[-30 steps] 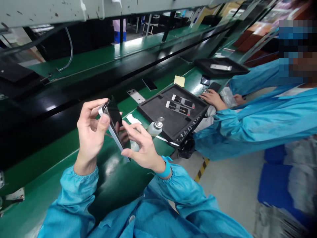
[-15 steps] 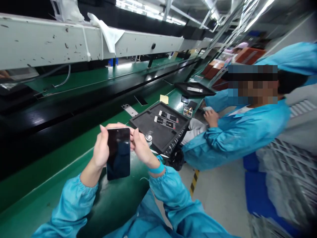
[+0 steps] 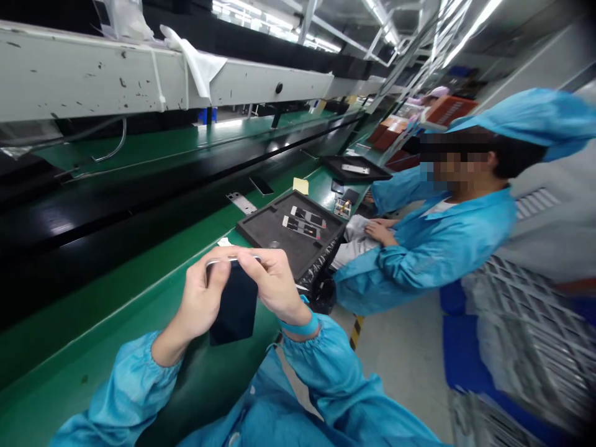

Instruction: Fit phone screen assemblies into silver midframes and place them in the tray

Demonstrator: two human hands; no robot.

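Between my two hands is a smartphone with a dark screen, held over the green bench. My left hand is closed on its upper left side, the thumb on the front near the top edge. On the upper right corner my right hand grips it, thumb pressed on the front. The fingers behind the phone are hidden. Beyond my hands lies a black foam tray with two phone parts on it. A small white scrap is just past my left hand.
A silvery phone frame, a dark flat panel and a yellow note lie beyond the tray. At the right sits a co-worker in a blue smock. A second black tray rests farther along the bench.
Both thumbs have moved from the phone's sides onto its front near the top. The phone's top edge has tilted. The co-worker's hand has lowered toward the lap, and my view has shifted slightly.
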